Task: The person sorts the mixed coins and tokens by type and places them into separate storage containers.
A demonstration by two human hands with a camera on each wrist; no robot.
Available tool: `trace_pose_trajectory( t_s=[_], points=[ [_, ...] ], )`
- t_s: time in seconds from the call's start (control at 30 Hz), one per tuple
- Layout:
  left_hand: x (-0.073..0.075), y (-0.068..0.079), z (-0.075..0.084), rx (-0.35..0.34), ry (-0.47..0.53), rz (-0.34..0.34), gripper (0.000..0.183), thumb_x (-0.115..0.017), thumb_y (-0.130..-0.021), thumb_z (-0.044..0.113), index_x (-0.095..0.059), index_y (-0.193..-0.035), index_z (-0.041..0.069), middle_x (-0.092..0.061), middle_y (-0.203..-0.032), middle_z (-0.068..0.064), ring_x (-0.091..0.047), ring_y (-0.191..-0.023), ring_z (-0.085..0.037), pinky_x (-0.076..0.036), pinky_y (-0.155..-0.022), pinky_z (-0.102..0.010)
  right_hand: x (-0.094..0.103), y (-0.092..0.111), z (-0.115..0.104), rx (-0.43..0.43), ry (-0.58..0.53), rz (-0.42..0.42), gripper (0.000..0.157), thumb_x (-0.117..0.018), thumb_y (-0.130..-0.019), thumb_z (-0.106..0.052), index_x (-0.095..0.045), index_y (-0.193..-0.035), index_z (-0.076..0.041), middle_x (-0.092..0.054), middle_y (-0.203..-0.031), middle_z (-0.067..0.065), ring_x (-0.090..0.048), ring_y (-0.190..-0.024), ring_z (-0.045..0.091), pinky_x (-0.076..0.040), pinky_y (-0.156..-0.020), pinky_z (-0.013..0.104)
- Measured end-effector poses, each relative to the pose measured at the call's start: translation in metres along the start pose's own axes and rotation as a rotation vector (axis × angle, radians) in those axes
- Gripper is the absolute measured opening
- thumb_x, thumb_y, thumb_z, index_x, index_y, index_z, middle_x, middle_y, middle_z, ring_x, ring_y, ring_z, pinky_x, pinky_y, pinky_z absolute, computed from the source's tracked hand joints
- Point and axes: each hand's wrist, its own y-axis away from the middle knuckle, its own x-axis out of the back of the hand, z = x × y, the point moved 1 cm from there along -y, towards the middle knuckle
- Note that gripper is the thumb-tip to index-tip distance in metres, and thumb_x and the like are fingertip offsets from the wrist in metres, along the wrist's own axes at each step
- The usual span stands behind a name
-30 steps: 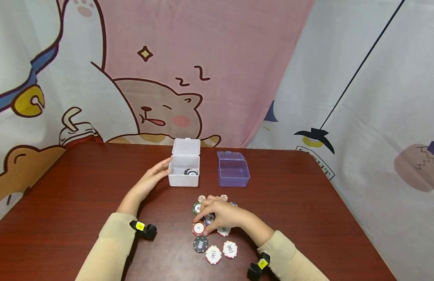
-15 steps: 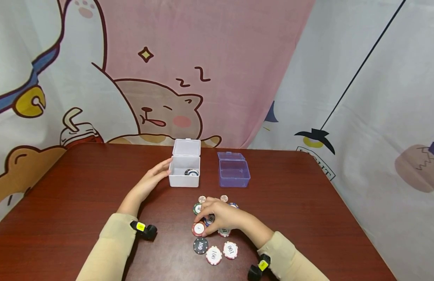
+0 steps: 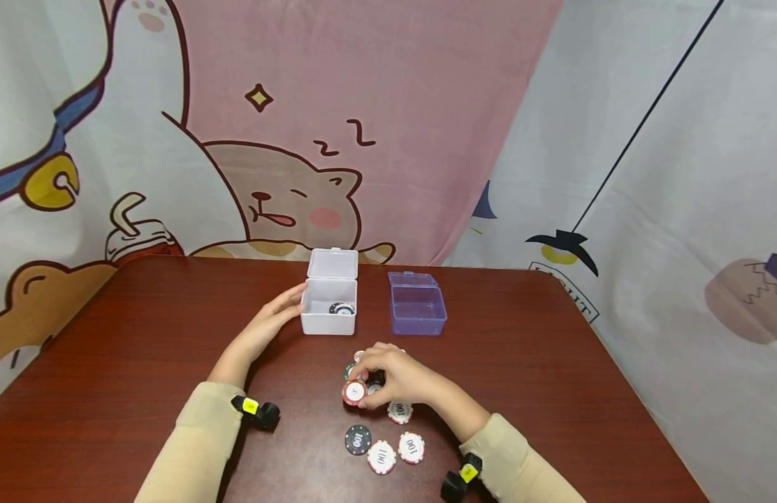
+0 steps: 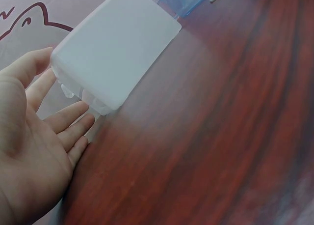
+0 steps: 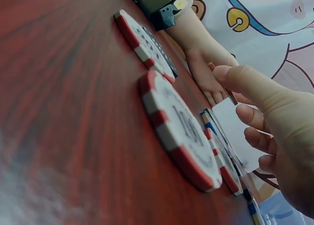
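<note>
My left hand rests its fairly straight fingers against the left side of a white plastic box, whose lid stands up at the back. Inside that box lie a few poker chips. Between thumb and fingers my right hand pinches a red poker chip, raised off the table; in the right wrist view the red chip shows edge-on. Partly hidden beneath this hand are several other chips. Nearer me lie a black chip and white chips marked 100.
A translucent blue-purple box stands with its lid up, right of the white one. Both boxes sit toward the far edge of the brown table. A printed cloth hangs behind it.
My right hand has lifted the red chip from the table and moved it slightly away from me. The left hand has stayed at the white box.
</note>
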Motion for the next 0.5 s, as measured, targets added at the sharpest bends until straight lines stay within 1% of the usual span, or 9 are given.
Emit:
trace_pose_trajectory(
  t_s=[0.13,0.27,0.37,0.5],
  points=[
    [-0.001,0.001,0.004,0.008,0.001,-0.005,0.052,-0.050,-0.100,0.017,-0.035,-0.149,0.015,-0.036,-0.148,-0.019,-0.026,-0.136,-0.032,-0.012,-0.108,-0.059,0.003,-0.001,0.001,0.011,-0.005,0.028,0.033,-0.087,-0.068,-0.024,-0.071,-0.097,-0.016,-0.059,-0.080,-0.007,-0.052,-0.079,0.014,-0.040,-0.072,0.021],
    [-0.004,0.008,0.021,0.005,-0.003,-0.019,0.055,-0.052,-0.099,0.020,-0.032,-0.149,0.009,-0.034,-0.148,-0.024,-0.025,-0.136,-0.036,-0.012,-0.107,-0.061,0.006,-0.001,0.001,-0.005,0.002,0.046,0.033,-0.086,-0.069,-0.025,-0.072,-0.097,-0.016,-0.060,-0.079,-0.006,-0.053,-0.078,0.014,-0.042,-0.070,0.024],
    [-0.005,0.013,0.031,0.011,-0.008,-0.024,0.057,-0.053,-0.099,0.023,-0.032,-0.149,0.006,-0.033,-0.147,-0.025,-0.026,-0.136,-0.037,-0.012,-0.107,-0.061,0.009,-0.002,0.002,-0.027,0.015,0.067,0.034,-0.087,-0.068,-0.025,-0.072,-0.098,-0.016,-0.062,-0.081,-0.008,-0.053,-0.079,0.015,-0.042,-0.070,0.024],
    [-0.007,0.014,0.033,0.027,-0.007,-0.026,0.057,-0.052,-0.099,0.023,-0.031,-0.150,0.007,-0.033,-0.148,-0.024,-0.026,-0.136,-0.036,-0.012,-0.107,-0.061,0.015,-0.003,0.001,-0.072,0.040,0.094,0.034,-0.086,-0.069,-0.025,-0.072,-0.098,-0.018,-0.062,-0.085,-0.013,-0.053,-0.081,0.016,-0.039,-0.073,0.025]
  ],
)
